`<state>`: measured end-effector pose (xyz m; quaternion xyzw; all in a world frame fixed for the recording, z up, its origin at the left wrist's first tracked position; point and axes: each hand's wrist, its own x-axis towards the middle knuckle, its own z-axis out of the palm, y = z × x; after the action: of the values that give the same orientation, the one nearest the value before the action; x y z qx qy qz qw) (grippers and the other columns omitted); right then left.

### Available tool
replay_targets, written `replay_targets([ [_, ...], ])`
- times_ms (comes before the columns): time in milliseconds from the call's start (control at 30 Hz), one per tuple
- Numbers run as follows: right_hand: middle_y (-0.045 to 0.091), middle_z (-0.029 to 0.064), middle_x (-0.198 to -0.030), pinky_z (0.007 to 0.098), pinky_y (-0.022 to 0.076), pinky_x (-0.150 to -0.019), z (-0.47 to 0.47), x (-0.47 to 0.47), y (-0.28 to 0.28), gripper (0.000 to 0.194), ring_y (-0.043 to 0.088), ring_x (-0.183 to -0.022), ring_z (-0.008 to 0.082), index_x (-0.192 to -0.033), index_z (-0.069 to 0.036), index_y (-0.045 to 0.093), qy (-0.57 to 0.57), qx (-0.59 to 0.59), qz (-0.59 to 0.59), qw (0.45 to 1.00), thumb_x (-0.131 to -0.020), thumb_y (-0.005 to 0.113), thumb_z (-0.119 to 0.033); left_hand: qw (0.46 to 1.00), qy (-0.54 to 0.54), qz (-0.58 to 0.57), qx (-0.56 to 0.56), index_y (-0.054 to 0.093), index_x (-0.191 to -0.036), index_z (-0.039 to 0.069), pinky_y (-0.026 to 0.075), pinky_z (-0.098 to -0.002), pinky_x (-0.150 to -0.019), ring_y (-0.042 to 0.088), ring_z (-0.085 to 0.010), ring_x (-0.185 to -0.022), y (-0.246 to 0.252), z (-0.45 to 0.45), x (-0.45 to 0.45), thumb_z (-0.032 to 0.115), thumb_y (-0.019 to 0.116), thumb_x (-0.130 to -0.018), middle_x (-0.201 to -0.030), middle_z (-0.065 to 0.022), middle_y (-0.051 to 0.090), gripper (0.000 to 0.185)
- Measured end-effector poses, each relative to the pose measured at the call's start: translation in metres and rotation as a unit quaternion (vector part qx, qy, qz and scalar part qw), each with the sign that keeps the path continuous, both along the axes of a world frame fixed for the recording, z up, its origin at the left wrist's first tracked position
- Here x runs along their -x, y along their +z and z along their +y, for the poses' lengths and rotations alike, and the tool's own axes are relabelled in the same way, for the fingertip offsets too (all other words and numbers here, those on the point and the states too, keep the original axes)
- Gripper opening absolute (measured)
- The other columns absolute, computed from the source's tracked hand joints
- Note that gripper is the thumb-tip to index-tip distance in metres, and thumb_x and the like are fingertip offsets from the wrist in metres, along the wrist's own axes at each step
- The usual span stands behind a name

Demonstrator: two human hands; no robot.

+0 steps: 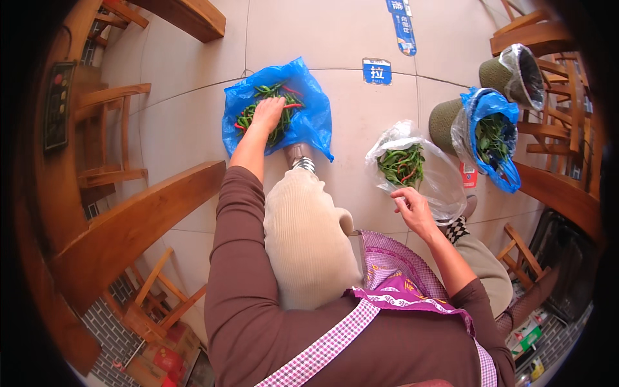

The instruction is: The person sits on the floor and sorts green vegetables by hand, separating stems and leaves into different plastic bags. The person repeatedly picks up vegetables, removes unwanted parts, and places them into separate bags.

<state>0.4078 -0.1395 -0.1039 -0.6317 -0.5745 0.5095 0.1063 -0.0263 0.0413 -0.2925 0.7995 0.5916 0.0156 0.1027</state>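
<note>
A heap of green and red chili peppers (pixel 288 116) lies on a spread blue plastic bag (pixel 314 111) on the floor. My left hand (pixel 269 114) is down on this heap, its fingertips among the peppers; whether they grip one is hidden. To the right, a clear plastic bag (pixel 442 169) stands with its mouth spread, holding more green chili peppers (pixel 401 164) and a few red ones. My right hand (pixel 415 209) hovers by the near edge of that bag, fingers bent and apart, with nothing visible in them.
A lined bin (pixel 442 123) with a blue bag of green leaves (pixel 491 138) stands right of the clear bag. Behind it is another lined bin (pixel 498 77). Wooden chairs (pixel 113 130) and a wooden beam (pixel 145 227) flank me. Floor stickers (pixel 377 71) lie ahead.
</note>
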Motion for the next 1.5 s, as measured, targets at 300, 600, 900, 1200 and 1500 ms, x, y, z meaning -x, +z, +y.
replay_targets([
  [300,0.064,0.0118,-0.091,0.0300,0.0521,-0.064,-0.039,-0.016,0.025,0.017,0.067,-0.070,0.0172,-0.104,0.000,0.065,-0.002,0.047,-0.012,0.999,-0.092,0.058,-0.009,0.990,0.089,-0.037,0.102,0.069,-0.089,0.013,0.050,-0.0458,-0.081,0.062,-0.0339,-0.097,0.007,-0.019,-0.021,0.013,0.060,-0.084,-0.099,-0.0154,0.061,0.011],
  [600,0.066,0.0122,-0.093,0.0294,0.0527,-0.064,-0.048,-0.039,0.020,0.018,0.067,-0.070,0.0165,-0.104,0.001,0.065,-0.030,0.049,-0.009,0.998,-0.092,0.058,-0.009,0.979,0.152,0.105,0.081,0.065,-0.094,0.009,0.044,-0.0418,-0.091,0.063,-0.0274,-0.101,-0.009,-0.004,-0.047,0.011,0.050,-0.089,-0.096,-0.0112,0.070,0.016],
  [900,0.065,0.0136,-0.093,0.0319,0.0526,-0.065,-0.051,-0.031,0.020,0.017,0.066,-0.070,0.0194,-0.103,0.001,0.065,0.000,0.039,0.004,0.999,-0.091,0.059,-0.010,0.988,0.125,0.082,0.026,0.072,-0.085,0.006,0.045,-0.0418,-0.091,0.056,-0.0298,-0.106,-0.025,-0.024,-0.046,0.011,0.065,-0.078,-0.098,-0.0120,0.067,0.011],
  [1200,0.065,0.0117,-0.094,0.0290,0.0525,-0.064,-0.050,-0.033,0.011,0.017,0.066,-0.071,0.0158,-0.104,0.002,0.065,0.025,0.060,-0.023,0.998,-0.092,0.058,-0.009,0.980,0.180,0.086,-0.029,0.073,-0.079,0.007,0.045,-0.0422,-0.088,0.057,-0.0293,-0.099,-0.039,-0.016,-0.057,0.014,0.069,-0.075,-0.094,-0.0105,0.065,0.009],
  [1500,0.064,0.0115,-0.087,0.0310,0.0516,-0.067,-0.029,-0.020,0.061,0.016,0.065,-0.074,0.0181,-0.102,0.001,0.066,0.023,0.006,0.009,1.000,-0.091,0.060,-0.009,0.952,0.059,-0.293,-0.072,0.062,-0.086,0.004,0.048,-0.0419,-0.078,0.063,-0.0333,-0.082,0.146,-0.041,-0.070,0.003,0.066,-0.081,-0.084,-0.0128,0.065,0.006],
])
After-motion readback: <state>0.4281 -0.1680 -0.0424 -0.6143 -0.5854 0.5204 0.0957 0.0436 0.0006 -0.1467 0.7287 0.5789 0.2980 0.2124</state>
